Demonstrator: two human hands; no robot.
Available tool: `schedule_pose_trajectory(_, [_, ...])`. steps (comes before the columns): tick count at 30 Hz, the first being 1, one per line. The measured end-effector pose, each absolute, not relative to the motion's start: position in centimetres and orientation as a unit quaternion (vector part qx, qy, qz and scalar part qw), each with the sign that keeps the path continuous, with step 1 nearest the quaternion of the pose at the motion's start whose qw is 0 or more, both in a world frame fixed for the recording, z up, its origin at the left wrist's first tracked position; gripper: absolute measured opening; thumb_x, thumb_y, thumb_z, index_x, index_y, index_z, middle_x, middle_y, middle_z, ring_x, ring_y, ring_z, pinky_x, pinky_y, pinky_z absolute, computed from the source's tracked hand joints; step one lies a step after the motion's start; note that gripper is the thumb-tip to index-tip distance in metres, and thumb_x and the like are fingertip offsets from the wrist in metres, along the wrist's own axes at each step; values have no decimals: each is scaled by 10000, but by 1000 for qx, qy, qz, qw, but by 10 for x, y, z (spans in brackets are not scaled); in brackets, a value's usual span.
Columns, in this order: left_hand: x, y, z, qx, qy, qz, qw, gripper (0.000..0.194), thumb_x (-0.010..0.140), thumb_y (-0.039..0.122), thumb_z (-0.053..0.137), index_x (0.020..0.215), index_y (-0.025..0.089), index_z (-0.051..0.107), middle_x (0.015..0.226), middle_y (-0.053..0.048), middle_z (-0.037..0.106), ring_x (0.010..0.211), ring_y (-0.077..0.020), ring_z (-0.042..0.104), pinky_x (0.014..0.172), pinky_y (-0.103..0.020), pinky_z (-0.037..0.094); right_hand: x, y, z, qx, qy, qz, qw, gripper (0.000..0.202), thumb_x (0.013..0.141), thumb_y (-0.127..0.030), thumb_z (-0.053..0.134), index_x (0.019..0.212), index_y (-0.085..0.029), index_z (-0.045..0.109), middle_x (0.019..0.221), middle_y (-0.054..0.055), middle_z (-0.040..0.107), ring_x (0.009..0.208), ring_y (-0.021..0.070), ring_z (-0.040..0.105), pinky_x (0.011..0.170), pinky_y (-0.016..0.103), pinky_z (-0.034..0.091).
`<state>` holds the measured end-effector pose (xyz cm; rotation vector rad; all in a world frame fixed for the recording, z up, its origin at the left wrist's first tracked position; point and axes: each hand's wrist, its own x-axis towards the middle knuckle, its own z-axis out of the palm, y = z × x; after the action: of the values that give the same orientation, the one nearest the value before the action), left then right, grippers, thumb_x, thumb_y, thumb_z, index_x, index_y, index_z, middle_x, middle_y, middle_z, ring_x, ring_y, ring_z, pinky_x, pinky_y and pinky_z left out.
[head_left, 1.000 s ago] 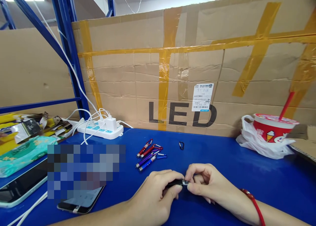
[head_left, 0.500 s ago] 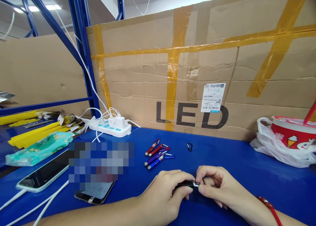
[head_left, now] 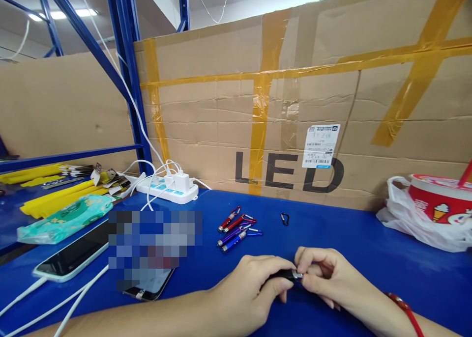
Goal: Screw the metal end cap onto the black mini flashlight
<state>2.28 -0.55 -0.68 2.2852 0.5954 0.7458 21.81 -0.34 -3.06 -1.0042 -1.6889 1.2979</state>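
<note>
My left hand (head_left: 254, 288) is closed around a small black penlight (head_left: 283, 274), a slim barrel with a silver end. At that silver end, the thumb and forefinger of my right hand (head_left: 322, 273) pinch the tip; my palm and fingers partly hide the barrel. Beyond my hands a black carabiner clip (head_left: 284, 219) lies by itself. To its left rest two red penlights (head_left: 236, 223), a purple penlight (head_left: 230, 236) and a blue penlight (head_left: 234, 241), each with a clip at one end.
A phone in a pale case (head_left: 70, 258) and a second phone (head_left: 151, 288), partly blurred, lie left with white cables. Behind them sits a white power strip (head_left: 169, 192). A red cup (head_left: 438, 199) in a plastic bag stands right. A large cardboard box (head_left: 206, 126) borders the back.
The view has shifted slightly, moving the scene a little to the right. More of the silver end shows between my hands now; both keep their hold.
</note>
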Motion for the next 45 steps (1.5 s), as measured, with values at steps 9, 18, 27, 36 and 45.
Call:
schedule_pose_trajectory(9, [22, -2, -11, 870, 238, 282, 327, 193, 888, 144, 403, 914, 170, 593, 717, 7, 576, 691, -110, 539, 681, -181, 398, 215, -8, -23, -425, -661, 495, 372, 388, 631, -495, 693, 656, -145, 527, 515, -74, 408, 346, 3, 308, 345, 156, 197])
schedule_pose_trajectory(18, [23, -3, -10, 870, 250, 280, 318, 200, 887, 152, 406, 924, 172, 601, 715, 5, 592, 682, -111, 547, 677, -184, 400, 216, -9, -23, -434, -658, 498, 361, 406, 626, -525, 681, 666, -156, 517, 441, -91, 374, 340, 21, 283, 349, 160, 206])
schedule_pose_trajectory(27, [23, -4, -7, 868, 244, 276, 334, 198, 889, 166, 401, 877, 156, 598, 706, 0, 572, 672, -111, 531, 663, -185, 397, 214, -10, -20, -441, -668, 485, 352, 408, 645, -535, 663, 677, -160, 503, 408, -98, 360, 335, 22, 270, 358, 163, 183])
schedule_pose_trajectory(36, [23, -7, -6, 869, 241, 287, 322, 196, 863, 111, 419, 912, 119, 608, 694, 2, 562, 633, -89, 508, 638, -150, 394, 217, -5, -29, -428, -676, 489, 347, 430, 648, -571, 640, 672, -169, 490, 420, -98, 353, 323, 18, 271, 339, 155, 186])
schedule_pose_trajectory(45, [20, -5, -8, 873, 242, 286, 314, 231, 862, 137, 431, 1005, 149, 612, 765, -20, 617, 672, -108, 543, 662, -171, 419, 219, -3, -34, -430, -673, 499, 336, 469, 629, -617, 632, 665, -176, 474, 439, -94, 319, 313, 15, 246, 333, 171, 143])
